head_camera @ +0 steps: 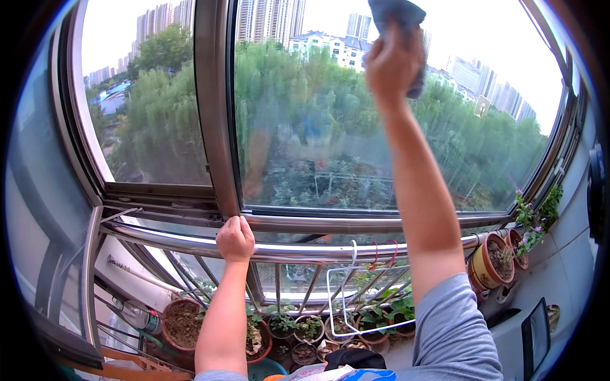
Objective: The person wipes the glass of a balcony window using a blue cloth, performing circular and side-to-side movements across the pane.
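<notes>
High on the right, my right hand holds a dark grey-blue cloth, bunched in the fingers and hanging below the wrist. Arm raised, it is at the large window pane; a faint arm reflection shows in the glass. Lower down, my left hand is curled at the bottom end of the brown metal window frame, in front of the shiny metal railing. Its fingertips are hidden.
A white wire hanger frame and red hooks hang from the railing. Below stand several potted plants. More flowerpots sit at the right. An open window sash projects at the left.
</notes>
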Demonstrator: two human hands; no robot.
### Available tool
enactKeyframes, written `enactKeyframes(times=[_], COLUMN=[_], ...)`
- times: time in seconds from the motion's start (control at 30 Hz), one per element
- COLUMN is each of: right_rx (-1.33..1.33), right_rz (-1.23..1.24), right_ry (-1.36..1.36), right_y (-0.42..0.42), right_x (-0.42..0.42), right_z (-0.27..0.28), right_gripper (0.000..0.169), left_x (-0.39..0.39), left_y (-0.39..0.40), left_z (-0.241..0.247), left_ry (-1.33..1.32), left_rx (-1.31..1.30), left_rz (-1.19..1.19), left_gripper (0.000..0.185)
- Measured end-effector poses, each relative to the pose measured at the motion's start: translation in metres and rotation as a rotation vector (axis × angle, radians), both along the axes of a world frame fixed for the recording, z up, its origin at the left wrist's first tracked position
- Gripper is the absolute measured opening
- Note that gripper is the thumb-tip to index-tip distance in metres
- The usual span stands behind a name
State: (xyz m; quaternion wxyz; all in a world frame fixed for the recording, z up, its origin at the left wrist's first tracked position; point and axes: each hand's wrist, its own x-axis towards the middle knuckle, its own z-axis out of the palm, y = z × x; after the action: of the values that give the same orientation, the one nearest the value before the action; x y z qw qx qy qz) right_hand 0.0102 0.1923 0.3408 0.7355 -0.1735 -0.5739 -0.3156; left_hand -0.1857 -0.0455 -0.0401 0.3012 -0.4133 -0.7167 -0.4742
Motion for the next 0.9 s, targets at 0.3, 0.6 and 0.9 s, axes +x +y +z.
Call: enactKeyframes(times=[0.3,0.6,0.9], right_rx=[0.225,0.261,0.275], right_rz=[0.218,0.090,0.325], right_ry=[-1.005,-0.535,-0.372], right_y=[-0.091,-0.057,-0.113], right_x=[-0.079,-0.064,-0.128], right_z=[-0.165,0.027,0.002], right_gripper=[0.040,0.042,0.038], left_x=[-0.006,0.001,-0.003], left_y=[-0.006,-0.001,-0.006], left_z=[-0.001,0.001,0.000], left_ry=[-0.047,-0.020,-0.019], left_rx=[0.012,0.038,0.020], left_rz=[-0.045,-0.019,-0.020], left_gripper=[0.029,0.027,0.025])
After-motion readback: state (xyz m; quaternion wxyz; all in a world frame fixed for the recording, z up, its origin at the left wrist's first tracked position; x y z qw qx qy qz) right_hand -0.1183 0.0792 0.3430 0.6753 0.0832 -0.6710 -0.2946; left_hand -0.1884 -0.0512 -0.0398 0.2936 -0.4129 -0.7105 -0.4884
